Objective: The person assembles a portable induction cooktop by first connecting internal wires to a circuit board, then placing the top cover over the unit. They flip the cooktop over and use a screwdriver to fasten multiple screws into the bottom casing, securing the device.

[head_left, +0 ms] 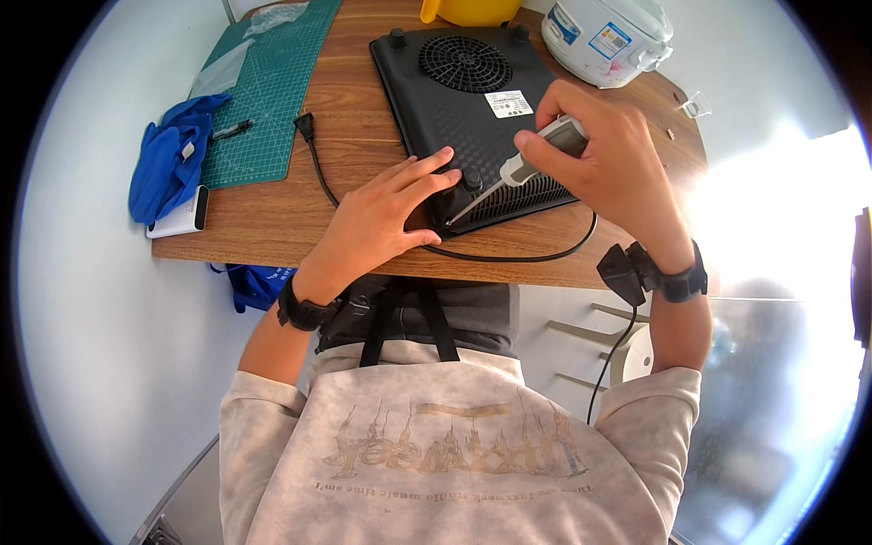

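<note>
A black induction cooker point(454, 118) lies upside down on the wooden table point(272, 222), its round fan grille facing up. My left hand point(386, 213) rests flat on the cooker's near left corner, fingers spread. My right hand point(599, 154) grips a grey electric screwdriver point(536, 163), held slanted. The screwdriver's thin bit points down-left into the near corner of the cooker's underside, just beside my left fingertips. The cooker's black power cord point(318, 168) runs across the table and loops along the near edge.
A green cutting mat point(263, 91) lies at the table's left, with a blue cloth point(168, 163), a black pen point(232, 130) and a white box point(177, 218) beside it. A white rice cooker point(609, 36) and a yellow container point(468, 11) stand at the back.
</note>
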The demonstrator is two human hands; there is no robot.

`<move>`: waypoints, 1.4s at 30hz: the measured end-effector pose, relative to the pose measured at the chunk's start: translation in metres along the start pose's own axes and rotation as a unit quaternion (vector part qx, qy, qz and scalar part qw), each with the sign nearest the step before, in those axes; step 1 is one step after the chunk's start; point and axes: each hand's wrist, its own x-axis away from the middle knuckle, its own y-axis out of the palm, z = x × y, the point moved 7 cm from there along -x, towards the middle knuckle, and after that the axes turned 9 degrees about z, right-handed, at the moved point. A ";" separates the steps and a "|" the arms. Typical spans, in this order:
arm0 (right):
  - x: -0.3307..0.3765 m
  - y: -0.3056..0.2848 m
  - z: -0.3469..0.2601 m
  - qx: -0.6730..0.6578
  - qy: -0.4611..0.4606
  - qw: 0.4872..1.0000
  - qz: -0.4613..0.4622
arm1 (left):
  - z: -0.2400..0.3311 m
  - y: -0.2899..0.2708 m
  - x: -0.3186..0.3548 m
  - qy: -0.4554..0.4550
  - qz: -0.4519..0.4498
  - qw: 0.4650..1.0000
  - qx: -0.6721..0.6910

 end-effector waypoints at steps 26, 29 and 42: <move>-0.012 0.023 -0.047 -0.032 -0.189 0.980 0.049 | -0.001 -0.001 0.002 -0.012 -0.012 1.000 -0.008; -0.011 0.023 -0.051 -0.044 -0.188 0.980 0.043 | -0.001 -0.001 0.003 -0.015 -0.011 1.000 -0.015; -0.011 0.025 -0.049 -0.010 -0.180 0.984 0.017 | 0.002 -0.004 0.001 -0.011 -0.004 1.000 -0.005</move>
